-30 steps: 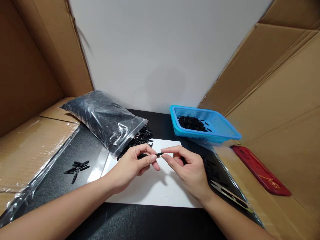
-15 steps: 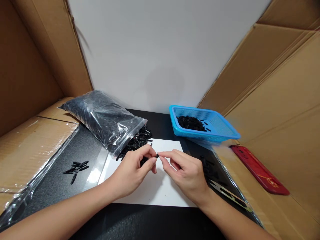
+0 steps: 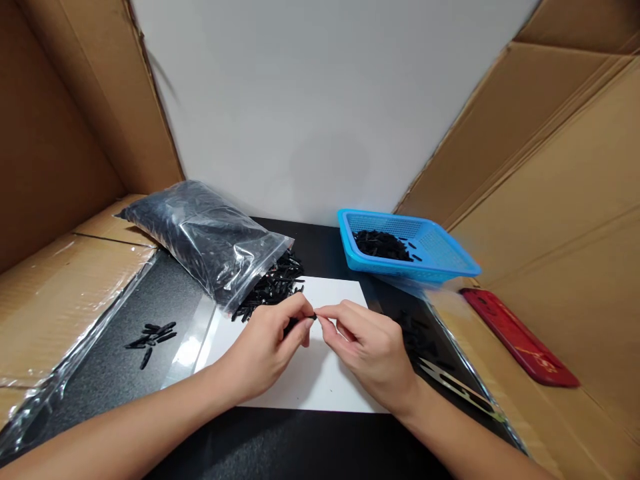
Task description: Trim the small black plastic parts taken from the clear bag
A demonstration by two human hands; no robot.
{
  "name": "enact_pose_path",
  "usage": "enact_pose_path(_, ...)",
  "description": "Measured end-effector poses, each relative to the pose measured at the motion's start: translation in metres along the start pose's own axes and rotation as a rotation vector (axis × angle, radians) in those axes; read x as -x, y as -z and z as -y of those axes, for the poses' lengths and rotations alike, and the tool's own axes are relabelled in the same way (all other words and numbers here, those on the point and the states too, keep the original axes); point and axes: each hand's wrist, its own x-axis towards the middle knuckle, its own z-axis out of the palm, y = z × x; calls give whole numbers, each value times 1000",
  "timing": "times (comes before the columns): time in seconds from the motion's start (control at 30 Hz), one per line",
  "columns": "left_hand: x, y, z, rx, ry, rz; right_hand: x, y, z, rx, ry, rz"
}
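Note:
My left hand (image 3: 273, 343) is closed around a small black strip-like piece (image 3: 293, 323), most of it covered by the fingers. Its tip shows between thumb and forefinger. My right hand (image 3: 367, 343) pinches at that same tip, the thumb and forefinger meeting my left fingertips. Whether the right fingers grip the piece itself or something tiny on it is too small to tell. Both hands are above a white sheet (image 3: 320, 383). Just beyond my left hand, a heap of black pieces (image 3: 273, 283) spills from a clear zip bag (image 3: 200, 233).
A blue basket (image 3: 415, 270) at the back right holds many black pieces. Several loose pieces (image 3: 153, 337) lie at left, more (image 3: 417, 333) at right beside a flat metal tool (image 3: 463, 388). A red case (image 3: 520, 337) rests on cardboard. Cardboard walls (image 3: 565, 167) flank both sides.
The black tip between my hands shows less now, and my fingertips sit slightly lower. A small dark speck has appeared on the white sheet near its front edge.

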Motion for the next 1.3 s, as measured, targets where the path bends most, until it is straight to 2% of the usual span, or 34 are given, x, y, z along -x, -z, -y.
enact_pose_path(0.2, -4, -1, -3, 366, 79, 26, -2, 5, 1, -71, -196, -121)
enact_pose_path(0.3, -4, 0, -4, 479, 119, 30, -3, 11, 5, -106, -193, -146)
enact_pose_path(0.47, -4, 2, -7, 531, 129, 37, -2, 13, 8, -120, -156, -105)
enact_pose_path(0.77, -1, 0, -3, 281, 76, 16, -3, 12, 3, -100, -99, -36)
enact_pose_path(1.03, 0, 10, -6, 90, -20, 107, -5, 18, -2, -66, 75, 50)
enact_pose_path(1.3, -2, 22, -5, -55, -158, 233, -7, 20, -7, -121, 154, 145)
